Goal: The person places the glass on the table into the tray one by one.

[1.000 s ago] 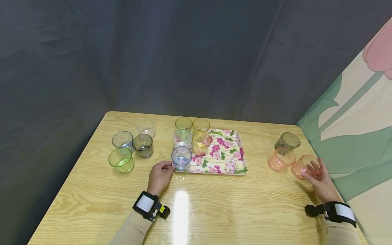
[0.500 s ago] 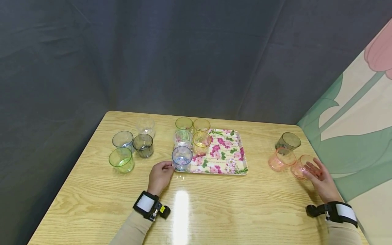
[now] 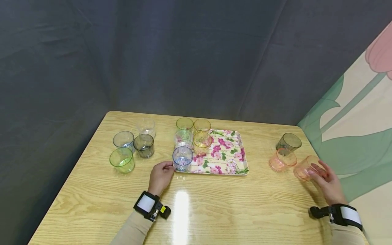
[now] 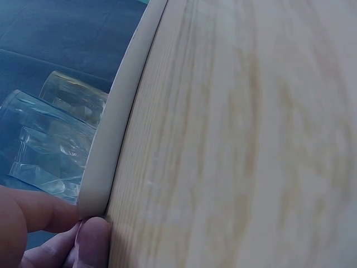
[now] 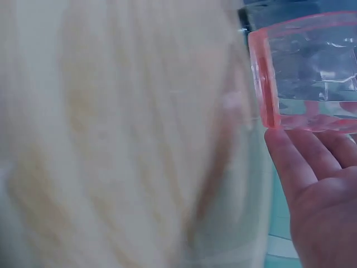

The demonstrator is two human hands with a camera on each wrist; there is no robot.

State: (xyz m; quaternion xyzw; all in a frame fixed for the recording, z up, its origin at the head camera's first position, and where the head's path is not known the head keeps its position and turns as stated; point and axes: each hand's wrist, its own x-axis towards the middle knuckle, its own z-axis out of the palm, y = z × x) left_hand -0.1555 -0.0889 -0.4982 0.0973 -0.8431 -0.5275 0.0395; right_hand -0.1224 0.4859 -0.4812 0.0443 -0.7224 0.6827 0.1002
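My left hand (image 3: 161,177) pinches the near left corner of the floral tray (image 3: 228,154), with finger and thumb at the pale tray rim (image 4: 106,151) in the left wrist view. Close to that hand, a blue glass (image 3: 182,159) stands on the tray's near left corner. At the right, my right hand (image 3: 329,185) is beside a pink glass (image 3: 301,170), on its right side. Its fingers (image 5: 287,153) are extended and their tips meet the glass's side in the right wrist view. Another pink glass (image 3: 278,163) stands just left of it.
A grey glass (image 3: 288,141) is behind the pink ones. Several green, yellow and clear glasses, including a yellow glass (image 3: 202,143), crowd the tray's left side. Left of the tray stand a green glass (image 3: 122,160), a dark glass (image 3: 144,146), a blue glass (image 3: 123,140) and a clear glass (image 3: 146,127).
My right hand has shifted right and its fingers have loosened from round the pink glass. The left hand stays at the tray corner.
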